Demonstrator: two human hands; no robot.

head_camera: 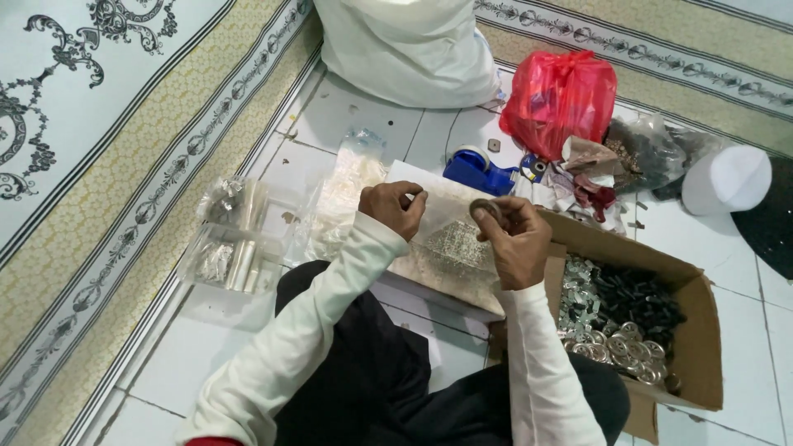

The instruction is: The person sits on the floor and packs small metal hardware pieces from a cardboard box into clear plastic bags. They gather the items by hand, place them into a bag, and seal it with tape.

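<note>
Head view: your right hand (516, 239) pinches a small round disc (486, 208); your left hand (394, 206), at nine o'clock, pinches something unseen. A loose grip could drop the disc into the cardboard box (702, 330).

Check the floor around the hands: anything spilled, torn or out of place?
A few small metal pieces lie loose on the tiles beside the red plastic bag, outside the cardboard box. Nothing looks damaged.

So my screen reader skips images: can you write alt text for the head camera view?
Seated on a tiled floor, a person holds a small round metal part in the right hand, the left hand closed beside it, above a board. A cardboard box of metal and black parts sits to their right, a red plastic bag beyond.
</note>
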